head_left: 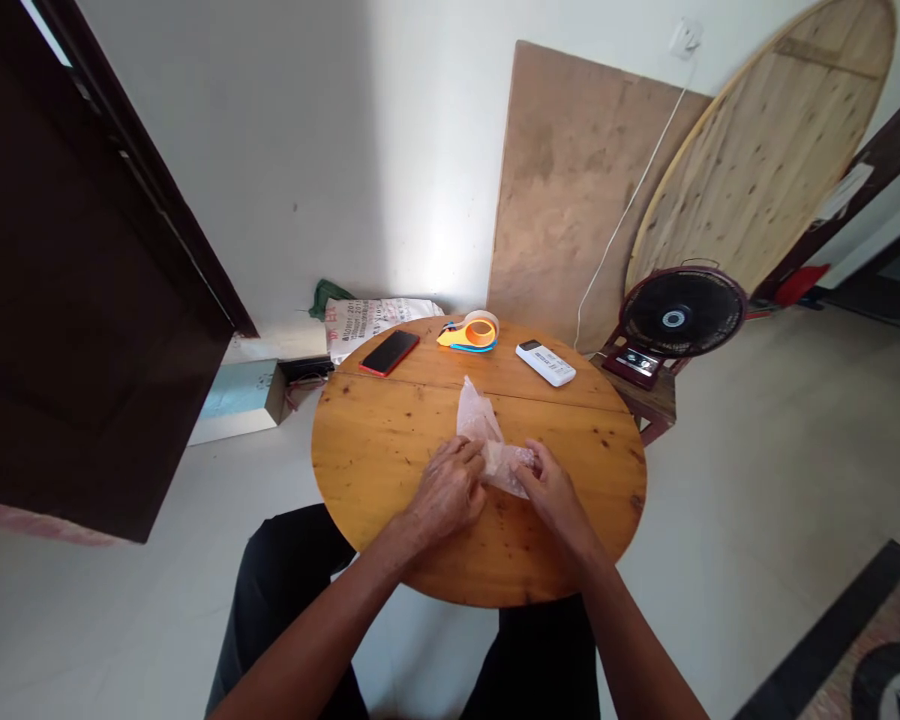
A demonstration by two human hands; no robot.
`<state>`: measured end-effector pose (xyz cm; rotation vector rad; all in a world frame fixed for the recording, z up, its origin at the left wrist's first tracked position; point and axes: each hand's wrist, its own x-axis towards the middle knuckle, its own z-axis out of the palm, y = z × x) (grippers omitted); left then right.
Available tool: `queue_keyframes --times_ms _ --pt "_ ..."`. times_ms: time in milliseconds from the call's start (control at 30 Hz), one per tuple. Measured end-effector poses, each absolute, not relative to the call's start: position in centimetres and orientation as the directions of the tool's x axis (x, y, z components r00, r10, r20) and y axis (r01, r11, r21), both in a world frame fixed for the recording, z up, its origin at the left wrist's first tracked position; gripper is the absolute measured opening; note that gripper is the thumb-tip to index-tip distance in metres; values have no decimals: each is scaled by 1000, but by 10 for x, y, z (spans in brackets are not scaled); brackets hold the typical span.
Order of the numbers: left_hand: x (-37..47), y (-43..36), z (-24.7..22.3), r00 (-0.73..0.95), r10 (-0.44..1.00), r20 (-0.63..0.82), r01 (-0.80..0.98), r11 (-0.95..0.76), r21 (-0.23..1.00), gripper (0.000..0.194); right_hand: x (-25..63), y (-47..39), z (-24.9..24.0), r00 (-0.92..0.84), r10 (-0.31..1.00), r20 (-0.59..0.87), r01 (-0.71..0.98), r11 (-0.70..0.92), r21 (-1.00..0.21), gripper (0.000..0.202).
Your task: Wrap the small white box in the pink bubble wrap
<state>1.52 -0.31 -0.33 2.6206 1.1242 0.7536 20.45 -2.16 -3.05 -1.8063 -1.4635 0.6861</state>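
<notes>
A piece of translucent bubble wrap [479, 412] lies near the middle of the round wooden table [375, 440], one end pointing toward the wall and the other folded to the right. My left hand [454, 485] rests over its left side, the fingers bent together on the wrap. At the right end, my right hand [549, 482] pinches the wrap's edge between thumb and fingers. Whether anything is inside the wrap cannot be made out.
Toward the table's far edge are a phone with a red edge [389, 353], an orange and blue tape dispenser [469, 332] and a white power bank [545, 363]. A black fan [681, 312] stands on a stool at the right. Boards lean on the wall.
</notes>
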Motion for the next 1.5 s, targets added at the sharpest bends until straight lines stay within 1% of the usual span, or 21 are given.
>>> queue_keyframes --times_ms 67,233,333,400,500,567,633,667,733,800,867,933,1000,1067,1100,1200,1300,1367,1500 --pt "14 -2 -6 588 710 388 604 -704 373 28 202 -18 -26 226 974 23 654 -134 -745 54" --pt "15 1 -5 595 707 383 597 -707 378 26 195 -10 -20 266 964 21 798 -207 -566 52" --pt "16 2 -3 602 702 380 593 -712 376 27 194 -10 -20 237 972 9 830 -198 -521 48" --pt "16 3 -5 605 696 386 591 -718 367 28 193 -12 -19 225 974 31 852 -181 -491 48" --pt "16 2 -10 601 693 398 593 -720 360 30 190 -10 -11 233 968 92 894 -176 -413 51" --pt "15 1 -14 593 695 406 591 -719 366 33 187 -4 -5 218 973 68 914 -180 -363 54" --pt "15 1 -16 586 700 408 587 -714 381 34 185 5 -1 195 981 6 931 -183 -316 54" --pt "15 0 -17 583 703 406 586 -711 389 34 185 9 0 185 983 -14 939 -181 -293 53" --pt "15 0 -17 580 710 399 587 -704 399 31 187 16 -2 185 983 -8 948 -180 -261 47" --pt "16 1 -17 578 713 396 590 -701 400 28 192 18 -7 211 977 27 941 -195 -276 39" --pt "16 1 -17 583 707 400 586 -707 396 28 198 16 -12 247 967 60 917 -213 -336 35" --pt "16 1 -17 588 699 406 578 -715 393 28 202 13 -13 255 966 53 892 -214 -397 37" --pt "15 0 -16 589 697 409 575 -717 393 28 202 12 -11 212 977 9 886 -188 -424 47" --pt "15 0 -16 589 697 409 576 -717 393 29 199 14 -8 159 986 -46 903 -164 -398 56" --pt "15 0 -16 589 697 409 577 -717 391 31 196 16 -6 146 987 -61 916 -158 -368 57" --pt "15 0 -16 591 694 411 580 -720 382 31 192 24 -4 156 987 -30 940 -158 -302 45" --pt "15 0 -14 596 691 408 587 -722 366 27 197 22 -7 170 985 19 935 -155 -319 35" --pt "15 1 -13 602 688 406 588 -726 357 25 204 13 -10 173 985 14 904 -153 -399 33" --pt "15 1 -14 601 686 410 583 -727 363 28 211 -10 -16 207 978 -37 721 -178 -670 35"
